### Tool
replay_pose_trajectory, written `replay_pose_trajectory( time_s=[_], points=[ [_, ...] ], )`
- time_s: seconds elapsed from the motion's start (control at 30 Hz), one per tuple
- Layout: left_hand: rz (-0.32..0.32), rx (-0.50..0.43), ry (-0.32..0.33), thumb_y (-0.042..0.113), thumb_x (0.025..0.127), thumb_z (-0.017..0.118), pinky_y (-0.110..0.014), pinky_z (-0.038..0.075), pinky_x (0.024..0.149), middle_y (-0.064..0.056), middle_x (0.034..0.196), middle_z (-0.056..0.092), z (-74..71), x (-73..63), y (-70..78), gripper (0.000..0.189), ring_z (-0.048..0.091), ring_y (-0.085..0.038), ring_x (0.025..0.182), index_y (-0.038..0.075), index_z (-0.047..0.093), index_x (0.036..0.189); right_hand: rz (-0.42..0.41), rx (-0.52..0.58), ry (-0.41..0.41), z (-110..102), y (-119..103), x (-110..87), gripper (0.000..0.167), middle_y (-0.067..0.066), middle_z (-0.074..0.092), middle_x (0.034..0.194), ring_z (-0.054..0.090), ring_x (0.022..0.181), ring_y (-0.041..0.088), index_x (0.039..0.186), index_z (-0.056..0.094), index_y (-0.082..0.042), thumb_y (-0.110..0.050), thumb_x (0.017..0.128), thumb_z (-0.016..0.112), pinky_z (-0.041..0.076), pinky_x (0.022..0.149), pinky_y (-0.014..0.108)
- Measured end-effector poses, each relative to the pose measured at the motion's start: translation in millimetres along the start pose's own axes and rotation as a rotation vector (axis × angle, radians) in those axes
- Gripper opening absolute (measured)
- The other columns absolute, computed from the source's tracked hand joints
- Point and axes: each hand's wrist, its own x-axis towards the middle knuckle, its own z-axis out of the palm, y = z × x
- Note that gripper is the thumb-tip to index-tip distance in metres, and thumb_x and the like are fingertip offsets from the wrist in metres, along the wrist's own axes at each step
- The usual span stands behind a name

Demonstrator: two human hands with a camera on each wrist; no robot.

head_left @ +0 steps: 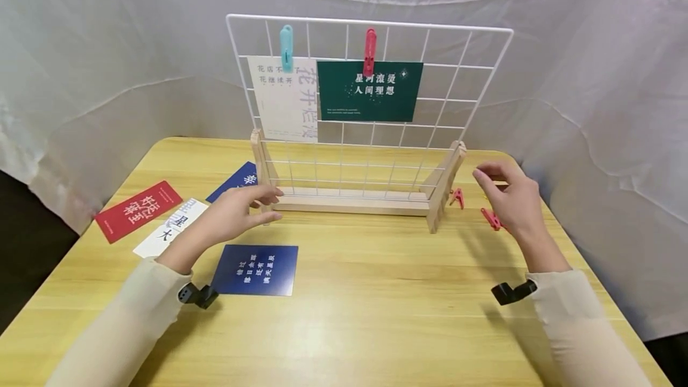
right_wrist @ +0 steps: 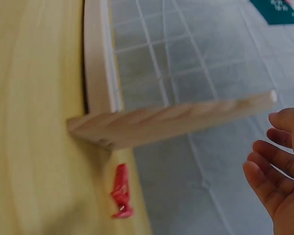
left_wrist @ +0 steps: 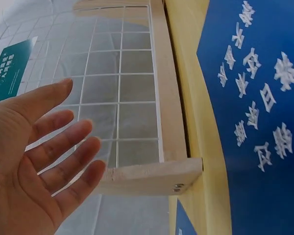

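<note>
A white wire grid rack (head_left: 446,28) on a wooden stand (head_left: 349,202) faces me. On its left, a turquoise clip (head_left: 286,46) holds a white card (head_left: 285,106). Beside that card, a red clip (head_left: 369,52) holds a dark green card (head_left: 395,100). My left hand (head_left: 231,211), fingers relaxed and holding nothing, hovers by the stand's left foot; the left wrist view shows its bare palm (left_wrist: 24,191). To the right of the stand, my right hand (head_left: 513,199) is raised over loose red clips (head_left: 490,218), its fingers loosely bent with nothing between them.
A dark blue card (head_left: 258,270) lies on the wooden table (head_left: 365,327) in front of my left hand. Farther left are a red card (head_left: 140,211), a white card (head_left: 166,232) and another blue card (head_left: 228,184). A pale curtain (head_left: 134,28) hangs behind.
</note>
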Motion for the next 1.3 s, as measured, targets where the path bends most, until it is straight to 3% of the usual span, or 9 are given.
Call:
replay_pose_trajectory(
  time_s=[0.23, 0.47, 0.67, 0.83, 0.9, 1.07, 1.3],
  points=[
    [-0.033, -0.039, -0.104, 0.038, 0.089, 0.072, -0.050, 0.048, 0.091, -0.005, 0.119, 0.066, 5.8, -8.5, -11.2, 0.050, 0.059, -0.024, 0.110, 0.014, 0.060, 0.131, 0.062, 0.022, 0.001, 7, 32, -11.2, 0.034, 0.012, 0.066, 0.109, 0.053, 0.091, -0.004, 0.115, 0.067, -0.005, -0.034, 0.097, 0.062, 0.040, 0.074, 0.004],
    [-0.004, -0.063, -0.134, 0.029, 0.089, 0.074, -0.052, 0.047, 0.093, -0.009, 0.121, 0.065, 12.1, -14.0, -19.6, 0.053, 0.060, -0.025, 0.111, 0.010, 0.057, 0.135, 0.119, 0.009, -0.002, 12, 60, -18.4, 0.035, 0.014, 0.066, 0.108, 0.051, 0.088, -0.007, 0.114, 0.067, -0.002, -0.033, 0.098, 0.060, 0.040, 0.075, 0.007],
    [0.014, -0.056, -0.161, 0.026, 0.087, 0.076, -0.051, 0.047, 0.093, -0.010, 0.119, 0.065, 17.2, -21.4, -26.6, 0.054, 0.060, -0.028, 0.110, 0.008, 0.056, 0.134, 0.192, -0.036, -0.038, 12, 82, -26.1, 0.040, 0.014, 0.066, 0.107, 0.053, 0.089, 0.002, 0.117, 0.065, -0.004, -0.038, 0.099, 0.057, 0.040, 0.073, 0.010],
    [-0.037, -0.081, -0.218, 0.028, 0.086, 0.077, -0.050, 0.047, 0.093, -0.010, 0.123, 0.063, 19.7, -26.0, -30.6, 0.057, 0.059, -0.029, 0.110, 0.007, 0.055, 0.135, 0.227, -0.057, -0.065, 14, 97, -29.6, 0.043, 0.013, 0.066, 0.106, 0.055, 0.091, 0.011, 0.120, 0.063, -0.005, -0.041, 0.099, 0.056, 0.042, 0.071, 0.013],
    [-0.058, -0.084, -0.244, 0.030, 0.085, 0.078, -0.049, 0.047, 0.094, -0.009, 0.123, 0.063, 21.0, -28.0, -32.9, 0.059, 0.059, -0.028, 0.110, 0.007, 0.055, 0.135, 0.235, -0.057, -0.077, 14, 100, -30.9, 0.044, 0.014, 0.065, 0.107, 0.055, 0.093, 0.017, 0.120, 0.063, -0.003, -0.041, 0.098, 0.056, 0.043, 0.072, 0.017],
    [-0.044, -0.072, -0.289, 0.031, 0.081, 0.081, -0.048, 0.048, 0.093, -0.006, 0.119, 0.064, 23.0, -29.3, -36.0, 0.061, 0.060, -0.026, 0.108, 0.006, 0.057, 0.131, 0.261, -0.073, -0.123, 16, 108, -32.0, 0.050, 0.021, 0.061, 0.115, 0.055, 0.101, 0.032, 0.126, 0.058, 0.000, -0.042, 0.098, 0.056, 0.044, 0.077, 0.034],
    [0.001, 0.007, -0.346, 0.035, 0.079, 0.082, -0.051, 0.043, 0.099, -0.009, 0.124, 0.061, 29.0, -29.1, -26.3, 0.065, 0.054, -0.030, 0.116, 0.006, 0.058, 0.131, 0.257, -0.116, -0.135, 17, 117, -32.4, 0.049, 0.024, 0.061, 0.113, 0.057, 0.101, 0.039, 0.126, 0.057, 0.002, -0.038, 0.097, 0.059, 0.044, 0.082, 0.050]
  ],
)
